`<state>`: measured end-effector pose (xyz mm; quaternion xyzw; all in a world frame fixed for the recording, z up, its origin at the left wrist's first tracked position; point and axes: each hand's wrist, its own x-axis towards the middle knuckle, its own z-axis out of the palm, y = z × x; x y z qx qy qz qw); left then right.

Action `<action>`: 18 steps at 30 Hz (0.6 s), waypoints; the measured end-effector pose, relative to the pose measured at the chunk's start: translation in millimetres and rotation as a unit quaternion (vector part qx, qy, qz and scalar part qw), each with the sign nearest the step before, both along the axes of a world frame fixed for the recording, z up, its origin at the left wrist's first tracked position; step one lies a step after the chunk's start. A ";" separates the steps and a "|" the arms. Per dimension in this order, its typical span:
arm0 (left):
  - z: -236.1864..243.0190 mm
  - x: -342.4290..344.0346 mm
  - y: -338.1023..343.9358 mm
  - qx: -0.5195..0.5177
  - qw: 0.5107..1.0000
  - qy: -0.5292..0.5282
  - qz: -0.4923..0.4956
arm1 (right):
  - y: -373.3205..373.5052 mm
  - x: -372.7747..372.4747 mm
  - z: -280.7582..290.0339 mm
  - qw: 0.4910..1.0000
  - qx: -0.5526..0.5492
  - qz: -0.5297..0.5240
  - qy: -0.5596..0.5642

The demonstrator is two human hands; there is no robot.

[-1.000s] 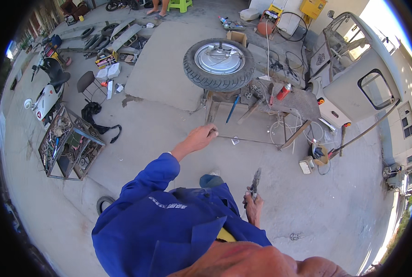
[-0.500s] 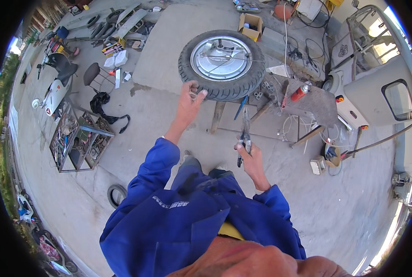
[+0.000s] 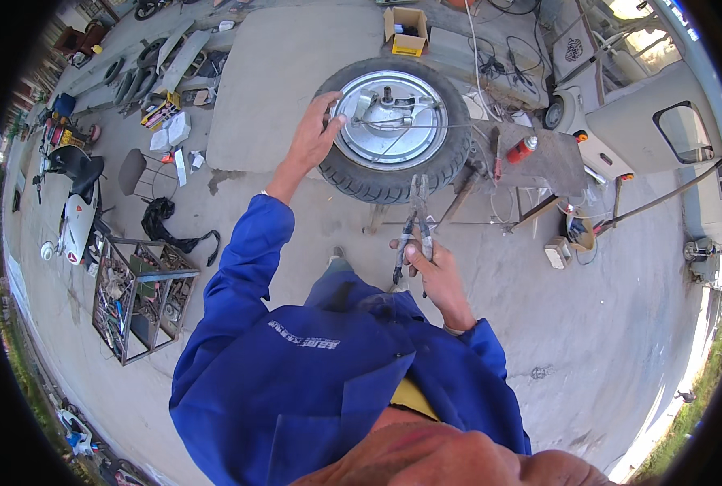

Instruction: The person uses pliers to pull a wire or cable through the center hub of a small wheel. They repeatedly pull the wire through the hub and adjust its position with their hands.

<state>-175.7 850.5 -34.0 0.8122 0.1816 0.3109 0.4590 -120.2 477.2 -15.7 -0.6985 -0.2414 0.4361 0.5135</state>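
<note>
A wheel with a black tyre (image 3: 361, 180) and silver metal hub (image 3: 397, 150) lies flat on a low support. From the hub's middle rises a dark axle, with a metal lever and thin rods beside it. Over the wheel's left side reaches my left hand (image 3: 310, 139), thumb and fingers apart, the fingertips at the rim's edge. Whether they press on it I cannot tell. My right hand (image 3: 438, 279) grips a pair of pliers (image 3: 422, 217) by dark handles, which stand spread. The jaws point away from me and overlap the tyre's near edge in view.
Right of the wheel, a small bench (image 3: 551, 166) bears a red spray can (image 3: 522, 150). A cardboard box (image 3: 407, 32) stands beyond. At left are a metal tool rack (image 3: 146, 279), a stool (image 3: 138, 172) and a white scooter (image 3: 77, 215). A light-coloured vehicle (image 3: 652, 138) stands at right.
My left hand has moved from the tyre's near-left edge up over the rim. The pliers have come closer to the tyre, and their handles have spread. The view has shifted slightly.
</note>
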 end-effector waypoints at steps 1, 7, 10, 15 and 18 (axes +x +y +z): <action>1.1 3.9 8.2 0.016 1.000 0.014 -0.020 | 12.7 -7.4 4.7 0.999 0.014 -0.028 0.010; 12.9 10.1 36.3 0.154 0.980 0.059 -0.114 | 67.4 -30.6 11.7 0.994 -0.003 -0.104 -0.022; 25.4 9.3 39.0 0.194 0.964 0.091 -0.156 | 75.8 -28.7 -2.4 0.991 -0.039 -0.096 -0.080; 38.9 24.9 34.9 0.290 0.931 0.064 -0.213 | 83.1 -17.8 -4.2 0.958 -0.107 -0.110 -0.242; 39.2 34.7 30.1 0.308 0.922 0.055 -0.231 | 84.3 -8.7 6.9 0.924 -0.121 -0.102 -0.348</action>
